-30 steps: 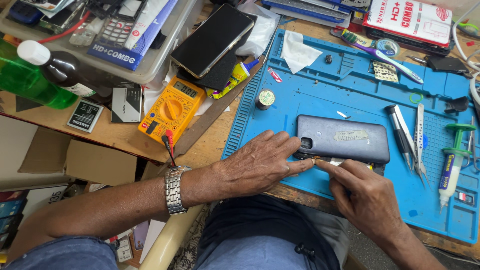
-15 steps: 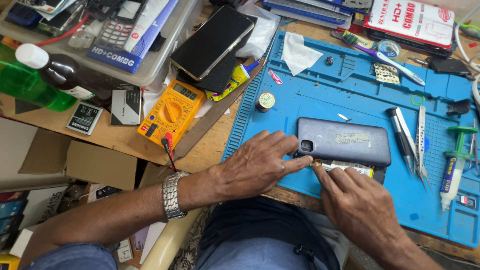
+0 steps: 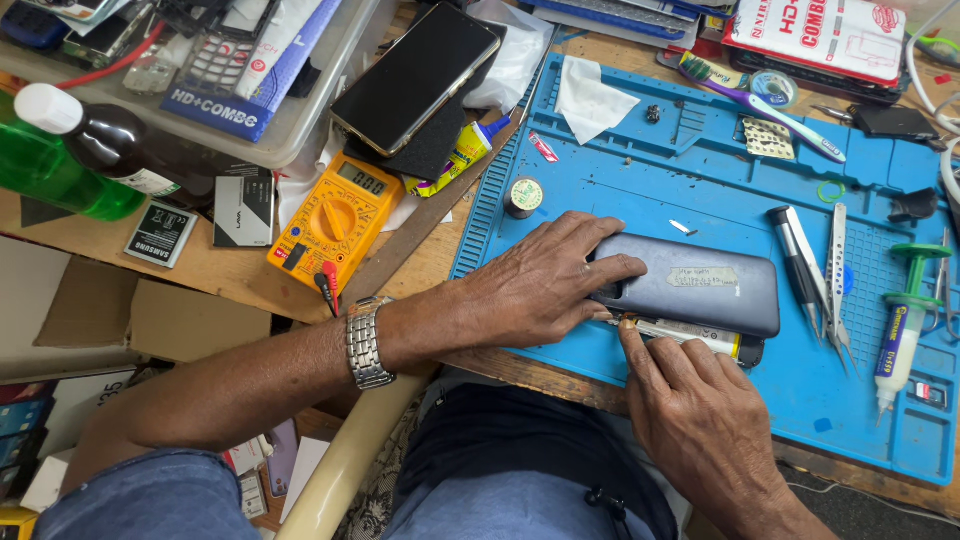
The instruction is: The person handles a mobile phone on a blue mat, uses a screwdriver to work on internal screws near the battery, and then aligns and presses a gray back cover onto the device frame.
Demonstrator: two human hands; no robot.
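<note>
A grey-blue phone lies back up on the blue work mat, its rear cover lifted along the near edge so the inside shows. My left hand lies over the phone's left end, fingers spread on the cover, a metal watch on the wrist. My right hand is below the phone. Its thumb and forefinger press at the opened near edge, by a pale strip inside the gap. I cannot tell if the fingers pinch a small tool.
Tweezers and a green-capped syringe tube lie on the mat's right. A yellow multimeter, a black phone, a green bottle, a small solder reel and a toothbrush crowd the wooden bench. A parts tray sits far left.
The phone's near edge has opened wider, showing more of its inside. My right hand slid a little to the right along that edge; my left hand stays pressed on the cover.
</note>
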